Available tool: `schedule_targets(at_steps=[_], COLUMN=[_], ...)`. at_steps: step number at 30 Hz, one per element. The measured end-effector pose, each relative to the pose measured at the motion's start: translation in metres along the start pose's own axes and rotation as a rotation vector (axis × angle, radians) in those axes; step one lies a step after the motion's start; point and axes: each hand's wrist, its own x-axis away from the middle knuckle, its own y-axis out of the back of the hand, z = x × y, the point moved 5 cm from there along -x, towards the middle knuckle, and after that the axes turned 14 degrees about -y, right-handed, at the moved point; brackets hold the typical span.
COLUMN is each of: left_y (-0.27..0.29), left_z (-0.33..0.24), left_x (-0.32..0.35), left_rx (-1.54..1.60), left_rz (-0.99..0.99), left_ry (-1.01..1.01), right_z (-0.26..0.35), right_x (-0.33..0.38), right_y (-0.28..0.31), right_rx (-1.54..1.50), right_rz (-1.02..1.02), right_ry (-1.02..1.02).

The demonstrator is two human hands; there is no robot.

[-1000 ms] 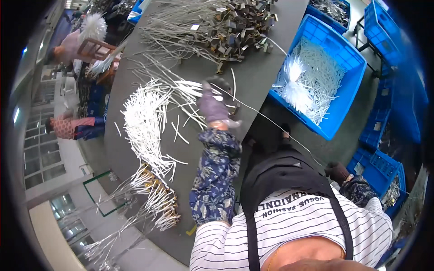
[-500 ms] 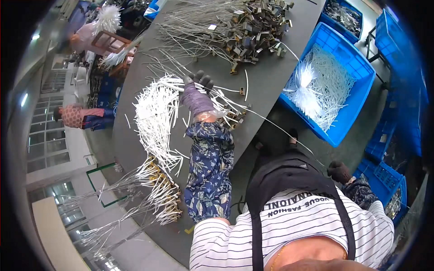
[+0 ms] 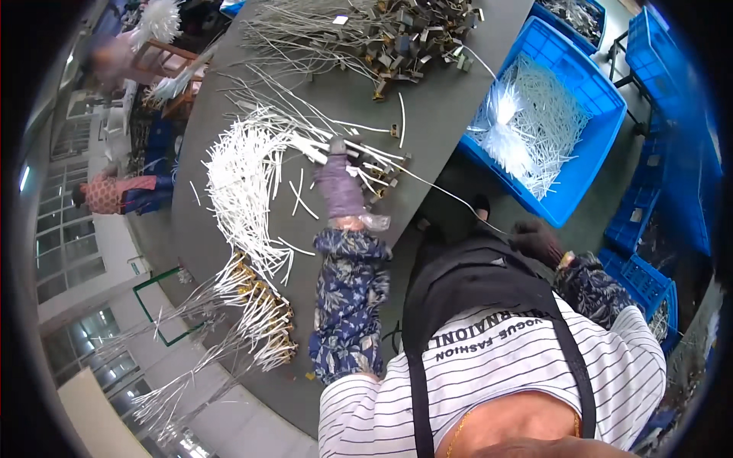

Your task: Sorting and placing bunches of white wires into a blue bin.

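Observation:
My left hand point(image 3: 341, 183), in a grey-purple glove, is closed over a bunch of thin wires and white tubes point(image 3: 309, 149) on the table. Small metal parts with wires point(image 3: 382, 179) lie just right of it. My right hand point(image 3: 537, 243), in a dark brown glove, is closed on the end of a long thin white wire point(image 3: 450, 195), which runs over the table edge back toward my left hand. A heap of short white tubes point(image 3: 248, 183) lies left of my left hand. Nearer, several wires in white tubes with brassy ends point(image 3: 263, 313) lie in a row.
Many metal parts with long wires point(image 3: 416, 38) are piled on the far part of the grey table point(image 3: 427, 114). A blue crate point(image 3: 603, 114) of white tubes stands to the right, with more blue crates point(image 3: 641, 282) beyond. Other people point(image 3: 122, 193) are at the far left.
My left hand has slid right and nearer along the bunch, away from the tube heap. My right hand has come left, closer to my body, still with the wire.

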Motion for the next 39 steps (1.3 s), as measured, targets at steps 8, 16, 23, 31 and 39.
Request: schedule_targets(at_steps=[8,16,23,31,39], left_y=[0.061,0.103,0.050,-0.042,-0.030], left_z=[0.084,0.041,0.062,0.103,0.118], left_x=[-0.019,-0.047,-0.027,-0.053,-0.154], left_rx=[-0.584,-0.221,0.157,0.199,0.541], left_rz=[0.193,0.024,-0.084,0.275,-0.050], left_ry=[-0.068,0.051,0.085,0.193,0.298], right_z=[0.196,0.334,0.295,0.134,0.044], right_x=[-0.022,-0.099,-0.084,-0.009,0.013], right_y=[-0.111,-0.072,-0.061,-0.057,-0.015], right_rx=[0.119,0.651,0.005,-0.123,0.127], right_rz=[0.194,-0.411,-0.123,0.018,-0.300], right_ry=[0.459,0.463,0.186,0.172,0.044])
